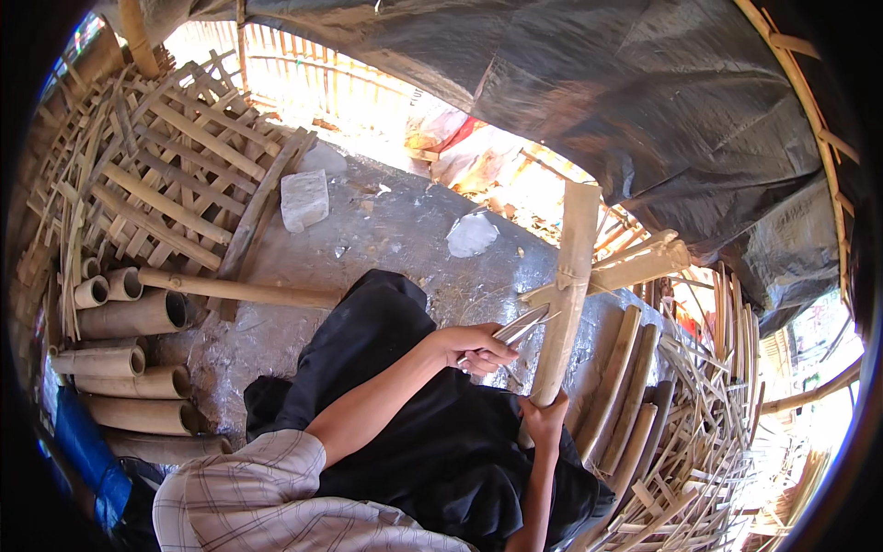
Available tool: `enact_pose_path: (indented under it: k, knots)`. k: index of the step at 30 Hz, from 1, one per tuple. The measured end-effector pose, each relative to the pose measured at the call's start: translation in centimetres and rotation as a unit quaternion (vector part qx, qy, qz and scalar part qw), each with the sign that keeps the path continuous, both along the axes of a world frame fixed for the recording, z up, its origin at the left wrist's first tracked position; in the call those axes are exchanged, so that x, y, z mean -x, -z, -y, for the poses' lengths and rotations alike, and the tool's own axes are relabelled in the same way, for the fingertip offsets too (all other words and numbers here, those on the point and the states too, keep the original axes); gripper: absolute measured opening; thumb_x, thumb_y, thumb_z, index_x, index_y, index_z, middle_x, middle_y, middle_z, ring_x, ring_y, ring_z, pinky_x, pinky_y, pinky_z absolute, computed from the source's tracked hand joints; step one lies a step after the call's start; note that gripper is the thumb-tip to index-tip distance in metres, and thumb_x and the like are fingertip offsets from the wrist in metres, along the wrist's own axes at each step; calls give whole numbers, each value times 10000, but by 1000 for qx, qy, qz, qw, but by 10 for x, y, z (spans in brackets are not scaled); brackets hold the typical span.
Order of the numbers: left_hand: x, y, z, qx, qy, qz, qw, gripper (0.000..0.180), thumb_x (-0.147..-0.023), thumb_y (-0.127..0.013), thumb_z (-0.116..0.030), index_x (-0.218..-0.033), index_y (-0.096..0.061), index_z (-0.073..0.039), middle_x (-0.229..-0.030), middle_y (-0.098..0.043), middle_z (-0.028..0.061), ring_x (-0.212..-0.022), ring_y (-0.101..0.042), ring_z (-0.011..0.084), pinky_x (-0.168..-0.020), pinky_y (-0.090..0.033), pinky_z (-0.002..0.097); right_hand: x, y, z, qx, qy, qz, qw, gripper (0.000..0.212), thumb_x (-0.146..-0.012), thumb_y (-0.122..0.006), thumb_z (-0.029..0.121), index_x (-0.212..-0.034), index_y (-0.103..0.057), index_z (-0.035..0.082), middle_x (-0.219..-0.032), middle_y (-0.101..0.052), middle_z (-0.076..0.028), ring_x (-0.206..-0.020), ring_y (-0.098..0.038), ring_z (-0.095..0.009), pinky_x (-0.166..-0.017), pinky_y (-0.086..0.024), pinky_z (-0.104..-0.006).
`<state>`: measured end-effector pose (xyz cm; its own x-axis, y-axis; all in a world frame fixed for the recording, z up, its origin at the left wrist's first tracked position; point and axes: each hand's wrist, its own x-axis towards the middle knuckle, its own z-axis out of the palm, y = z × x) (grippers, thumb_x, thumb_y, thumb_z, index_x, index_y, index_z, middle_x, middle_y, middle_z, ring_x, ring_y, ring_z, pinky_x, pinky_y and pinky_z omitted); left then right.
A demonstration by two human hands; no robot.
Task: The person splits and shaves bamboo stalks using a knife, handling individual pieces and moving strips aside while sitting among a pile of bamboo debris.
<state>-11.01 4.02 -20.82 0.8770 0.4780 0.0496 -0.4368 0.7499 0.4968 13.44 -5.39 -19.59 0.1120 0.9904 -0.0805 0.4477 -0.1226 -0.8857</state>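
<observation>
Splitting bamboo, we judge: our left hand grips knife, blade touching upright bamboo slat. Right hand clasps slat's lower end, above our lap. Next move likely needs steady downward push along grain, slat held firm.

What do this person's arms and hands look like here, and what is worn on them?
Both forearms are bare, and so are the left hand and right hand: no gloves, and no watch or rings that I can make out. A short, light plaid sleeve with thin dark lines covers the left upper arm.
</observation>
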Motion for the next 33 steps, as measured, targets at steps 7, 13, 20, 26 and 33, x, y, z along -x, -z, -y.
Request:
enact_pose_path:
  k: [7,13,20,26,33]
  knots:
    - [0,-18,13,2,-24,-32,999,174,-983,-636,-80,-944,-467,-86,-568,-396,-65,-377,-316,-2,-335,-239,202,-3,5,1,-29,7,13,999,195,-692,-744,22,-822,-613,-38,-627,-621,-64,-529,-590,-133,-486,-466,-320]
    - [-11,-28,39,20,-54,-95,994,175,-960,-632,-57,-924,-467,-100,-558,-389,-70,-365,-304,3,-342,-226,210,-17,8,11,-4,-7,59,998,240,-674,-735,71,-841,-630,-66,-702,-666,-146,-637,-644,-207,-619,-513,-393]
    - [-21,-6,61,94,-29,-76,992,106,-926,-568,-93,-924,-463,-110,-544,-336,-77,-355,-263,19,-354,-215,212,14,-34,22,-81,-35,149,985,293,-686,-706,98,-932,-674,-59,-813,-689,-296,-871,-703,-471,-721,-549,-458]
    - [-20,-1,75,93,-37,-108,989,116,-919,-573,-96,-859,-478,-126,-526,-318,-78,-354,-251,28,-346,-218,232,7,-33,30,-96,-52,157,982,339,-682,-720,108,-976,-677,-53,-873,-687,-315,-928,-668,-489,-771,-553,-501]
    - [-21,-3,114,41,-42,-228,972,246,-894,-644,-55,-779,-442,-134,-512,-332,-62,-359,-292,40,-362,-218,248,7,-62,37,-87,-88,157,980,397,-669,-724,126,-1019,-675,-56,-911,-688,-315,-945,-658,-489,-810,-545,-513]
